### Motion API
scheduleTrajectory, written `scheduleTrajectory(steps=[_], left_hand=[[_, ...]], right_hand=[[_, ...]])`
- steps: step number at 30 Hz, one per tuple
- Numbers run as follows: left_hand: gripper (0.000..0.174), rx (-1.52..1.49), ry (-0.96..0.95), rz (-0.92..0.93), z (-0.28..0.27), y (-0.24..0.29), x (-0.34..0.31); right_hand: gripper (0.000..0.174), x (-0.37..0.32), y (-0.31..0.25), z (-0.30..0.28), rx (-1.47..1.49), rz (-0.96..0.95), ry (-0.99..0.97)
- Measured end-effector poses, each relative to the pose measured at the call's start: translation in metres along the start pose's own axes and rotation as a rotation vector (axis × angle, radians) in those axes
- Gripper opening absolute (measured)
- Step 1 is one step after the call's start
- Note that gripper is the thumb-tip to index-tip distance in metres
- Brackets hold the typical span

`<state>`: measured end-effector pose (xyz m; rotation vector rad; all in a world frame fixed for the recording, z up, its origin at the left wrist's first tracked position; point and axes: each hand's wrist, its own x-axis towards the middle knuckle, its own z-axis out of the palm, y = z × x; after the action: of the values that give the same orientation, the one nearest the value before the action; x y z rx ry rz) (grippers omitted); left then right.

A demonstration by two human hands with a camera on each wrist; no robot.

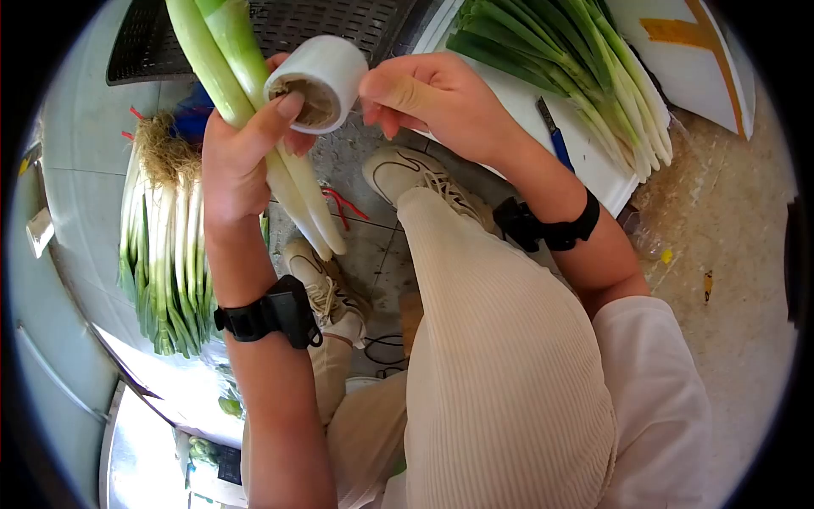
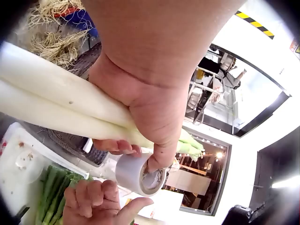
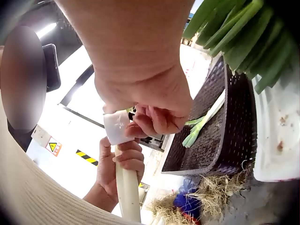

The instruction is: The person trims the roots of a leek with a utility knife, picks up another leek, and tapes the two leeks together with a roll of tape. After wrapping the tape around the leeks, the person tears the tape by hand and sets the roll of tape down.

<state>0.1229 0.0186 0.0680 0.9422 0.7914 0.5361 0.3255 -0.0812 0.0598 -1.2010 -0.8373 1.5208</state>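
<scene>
My left hand [image 1: 242, 161] grips two long green onions [image 1: 298, 199], white stems pointing down toward the floor in the head view. That same hand holds a white roll of tape [image 1: 342, 72] against the stems, its thumb hooked into the roll's core. Beside the roll is my right hand [image 1: 449, 102], fingers loosely curled and thumb held out near the tape's edge. In the left wrist view the right hand [image 2: 96, 204] shows apart from the roll [image 2: 131, 173], with nothing visible in its fingers. The right wrist view has its fingertips [image 3: 136, 130] close beside the roll.
A bundle of rooted green onions [image 1: 165, 246] lies at the left. More green onions [image 1: 585, 76] lie on a white tray [image 1: 509, 89] at the right, beside a dark-handled knife [image 1: 555, 136]. A dark woven basket [image 1: 331, 25] stands ahead. Red ties [image 1: 343, 204] lie on the floor.
</scene>
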Motion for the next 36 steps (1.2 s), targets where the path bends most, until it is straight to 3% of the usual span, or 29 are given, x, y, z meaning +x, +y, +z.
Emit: scheduleTrajectory(steps=[3, 5, 12, 21, 23, 27, 30, 31, 34, 35, 36], left_hand=[[0.048, 0.06, 0.059, 0.016, 0.003, -0.001, 0.004], [0.047, 0.04, 0.042, 0.017, 0.004, -0.002, 0.005], [0.046, -0.075, -0.003, 0.031, 0.012, -0.012, 0.009], [0.03, -0.332, -0.034, 0.036, 0.0, -0.022, 0.008], [0.028, -0.37, -0.004, 0.011, -0.005, -0.022, 0.008], [0.029, -0.394, -0.108, 0.047, -0.01, -0.02, 0.008], [0.031, -0.357, -0.14, 0.052, -0.007, -0.018, 0.006], [0.032, -0.331, -0.155, 0.057, -0.005, -0.018, 0.007], [0.034, -0.392, -0.187, 0.023, -0.003, -0.021, 0.007], [0.034, -0.392, -0.188, 0.022, -0.003, -0.021, 0.007], [0.036, -0.4, -0.203, 0.004, -0.002, -0.02, 0.006]], right_hand=[[0.041, 0.001, -0.002, 0.002, -0.124, 0.012, -0.015], [0.034, 0.001, -0.002, 0.001, -0.148, -0.117, 0.029], [0.027, -0.007, 0.0, -0.011, -0.271, -0.183, 0.011], [0.025, -0.014, 0.031, -0.004, -0.002, -0.069, -0.052], [0.023, -0.013, 0.036, -0.007, -0.001, -0.018, -0.157], [0.016, -0.008, 0.037, -0.02, 0.063, 0.009, -0.219], [0.018, 0.001, 0.046, -0.027, -0.279, -0.126, 0.024], [0.018, 0.005, 0.046, -0.03, -0.282, -0.127, 0.025], [0.03, 0.018, 0.038, -0.033, -0.457, -0.404, 0.179], [0.03, 0.022, 0.033, -0.032, -0.457, -0.404, 0.179], [0.026, 0.027, 0.026, -0.029, -0.475, -0.573, 0.198]])
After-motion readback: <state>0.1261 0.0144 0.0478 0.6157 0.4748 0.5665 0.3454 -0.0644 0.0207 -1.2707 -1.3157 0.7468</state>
